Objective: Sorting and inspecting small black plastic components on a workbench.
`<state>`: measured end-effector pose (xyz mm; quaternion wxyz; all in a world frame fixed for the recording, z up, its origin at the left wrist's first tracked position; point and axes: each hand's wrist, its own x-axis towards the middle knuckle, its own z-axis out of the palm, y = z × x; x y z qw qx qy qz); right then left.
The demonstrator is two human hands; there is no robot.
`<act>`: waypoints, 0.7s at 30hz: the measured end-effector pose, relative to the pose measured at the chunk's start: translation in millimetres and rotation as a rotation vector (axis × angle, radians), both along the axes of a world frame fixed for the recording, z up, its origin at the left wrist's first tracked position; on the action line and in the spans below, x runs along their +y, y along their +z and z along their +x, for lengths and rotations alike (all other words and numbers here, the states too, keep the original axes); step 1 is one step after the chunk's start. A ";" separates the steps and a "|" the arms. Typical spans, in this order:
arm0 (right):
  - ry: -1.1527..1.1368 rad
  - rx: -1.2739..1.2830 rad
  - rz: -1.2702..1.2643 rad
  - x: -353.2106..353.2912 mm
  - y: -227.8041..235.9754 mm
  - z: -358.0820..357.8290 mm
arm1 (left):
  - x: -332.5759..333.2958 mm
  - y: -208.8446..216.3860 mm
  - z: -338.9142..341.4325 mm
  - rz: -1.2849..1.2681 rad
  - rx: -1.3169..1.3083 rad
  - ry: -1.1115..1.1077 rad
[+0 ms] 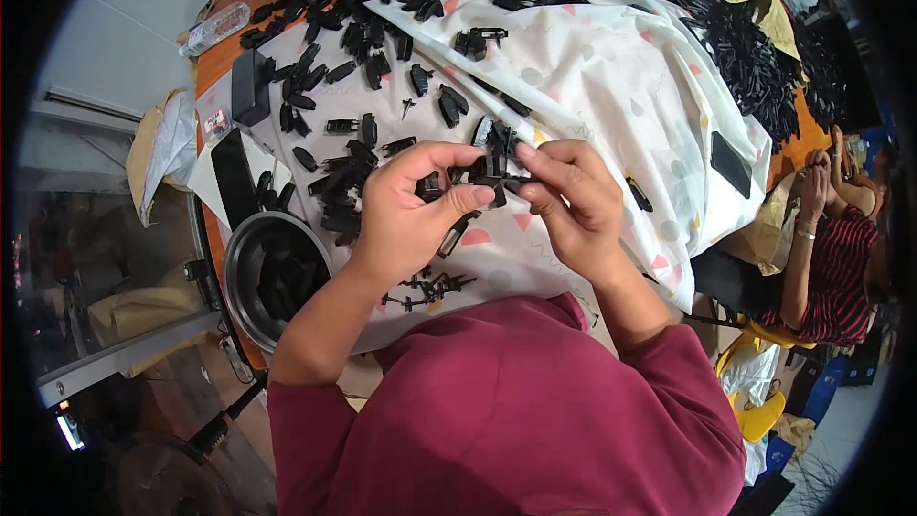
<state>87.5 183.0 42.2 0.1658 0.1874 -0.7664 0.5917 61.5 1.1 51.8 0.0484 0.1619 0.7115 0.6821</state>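
Observation:
Above the cloth, my left hand (409, 212) pinches a small black plastic part (493, 170) between thumb and fingers. My right hand (579, 199) grips the same part from the other side, fingertips closed around its right end. Fingers cover much of it, so its exact kind is unclear. Loose black plastic pieces (350, 177) lie just left of my left hand, and another elongated black piece (458, 234) sits below the held part. Closer to me, thin black sprue-like strips (430, 289) rest on the cloth.
A metal bowl (237, 272) of black pieces stands at left, near a dark phone (232, 177) and a black box (250, 86). Heaped black parts (745, 62) fill the far side. Another phone (731, 164) lies right on the patterned cloth (611, 67). A person in a striped top (841, 272) sits at right.

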 end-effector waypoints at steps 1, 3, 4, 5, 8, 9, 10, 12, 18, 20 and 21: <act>-0.027 0.091 0.131 1.7 1.7 0.3 | -1.1 1.7 0.6 -0.068 0.003 0.000; -0.052 0.182 0.254 4.6 4.8 1.4 | -1.0 3.5 -0.2 -0.112 0.055 -0.002; -0.034 0.180 0.296 5.8 6.2 1.9 | -1.8 4.3 -1.5 -0.151 0.109 -0.011; -0.016 0.178 0.339 5.2 6.0 2.2 | -4.0 5.8 -2.7 -0.223 0.208 -0.023; -0.042 0.194 0.376 3.8 -1.0 5.1 | -3.7 -3.7 -0.8 -0.174 0.166 -0.032; -0.040 0.192 0.372 0.8 -2.8 6.1 | -0.4 -8.5 2.8 -0.178 0.163 -0.030; -0.117 0.219 0.353 -4.7 -4.6 7.0 | 6.3 -14.1 8.0 0.133 -0.138 -0.019; -0.192 0.235 0.328 -12.2 -12.0 6.7 | 15.3 -21.1 13.6 0.406 -0.503 0.012; -0.267 -0.089 0.046 -16.2 -15.8 -2.4 | 23.9 -14.3 1.1 0.298 -0.402 0.091; -0.003 -0.532 -0.328 -14.9 -0.8 1.4 | 18.6 -11.7 0.7 0.418 -0.428 0.000; -0.008 -0.487 -0.317 -15.2 -0.4 -1.2 | 17.1 -14.9 -0.8 0.408 -0.444 0.000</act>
